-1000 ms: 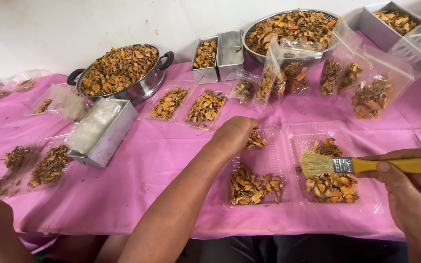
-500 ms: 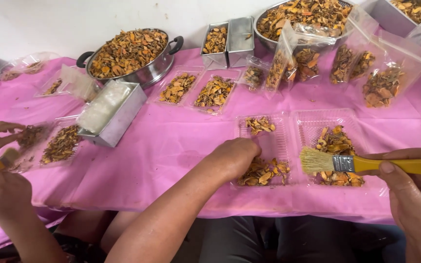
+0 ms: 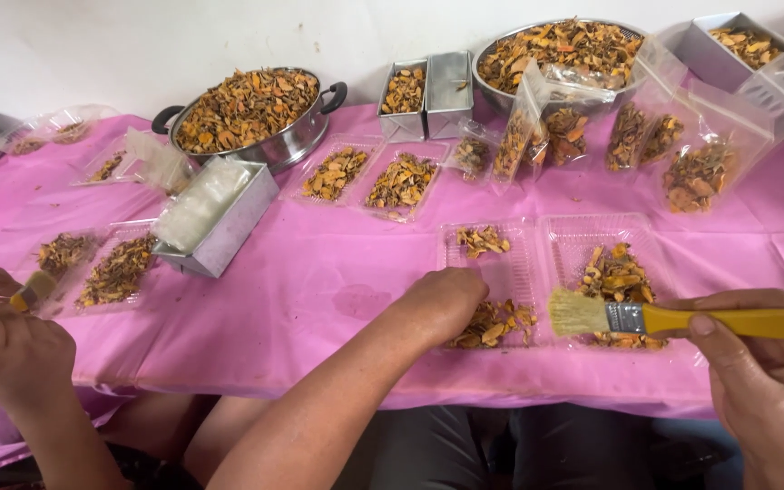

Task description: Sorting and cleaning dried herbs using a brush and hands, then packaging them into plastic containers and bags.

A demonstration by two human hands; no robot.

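- Across the pink tablecloth [image 3: 319, 272] in front of you lie pots, tins, bags and trays of dried orange-brown pieces; keep your work on the two clear trays nearest you and leave the rest alone.
- Beyond them, the big pot [image 3: 256, 113] and the metal bowl [image 3: 560, 50] stand heaped and well apart from your hands, so you need not reach over them.
- At your left, the near clear tray [image 3: 492, 277] holds a small heap at its far end and a bigger heap under your fingers; steady it so it does not slide.
- Beside it, the right-hand tray [image 3: 605, 263] carries the pieces closest to the bristles; brush lightly so nothing flicks over the low rim.
- Your left hand [image 3: 446, 299] rests knuckles-up on the near heap, fingers curled together over the pieces; whether it pinches one I cannot tell.
- Your right hand [image 3: 759, 372] is clamped on the yellow handle of the brush [image 3: 673, 318], thumb on top, bristles level at the tray's edge.
- Off to the left, another person's hands [image 3: 11, 349] hold a small brush; keep clear.
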